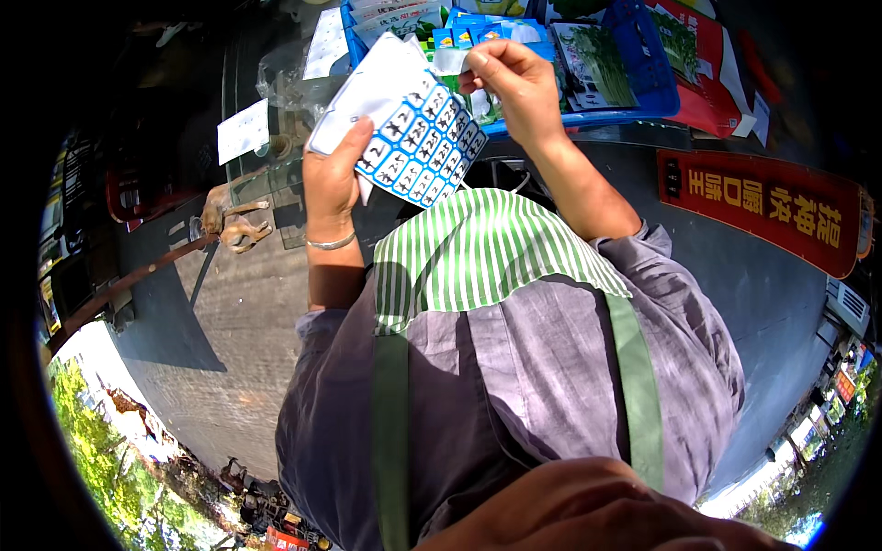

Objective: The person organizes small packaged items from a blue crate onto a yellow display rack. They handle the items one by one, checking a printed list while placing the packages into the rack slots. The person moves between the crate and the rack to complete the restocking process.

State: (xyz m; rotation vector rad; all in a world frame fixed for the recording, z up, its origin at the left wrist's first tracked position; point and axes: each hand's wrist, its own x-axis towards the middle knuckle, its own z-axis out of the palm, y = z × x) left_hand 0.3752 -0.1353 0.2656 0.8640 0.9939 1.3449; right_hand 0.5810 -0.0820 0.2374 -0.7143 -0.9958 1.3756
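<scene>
My left hand (334, 169) grips a small stack of sheets. On top is a sheet of blue-bordered sticker labels (420, 148), with handwritten marks in its cells, and the upper left part of the stack is plain white. My right hand (520, 86) pinches a small whitish piece of paper or sticker (450, 61) between thumb and forefinger, just past the sheet's upper right edge. Below that hand is a blue plastic basket (586, 118) filled with seed packets. Leafy greens show on one packet (596, 65) in its right part.
A white spotted card (243, 132) lies on a glass surface at left, near a crumpled clear plastic bag (289, 79). Beyond it a tan dog (238, 217) lies on the floor. At right are a red package (713, 76) and a red signboard (765, 206) bearing writing.
</scene>
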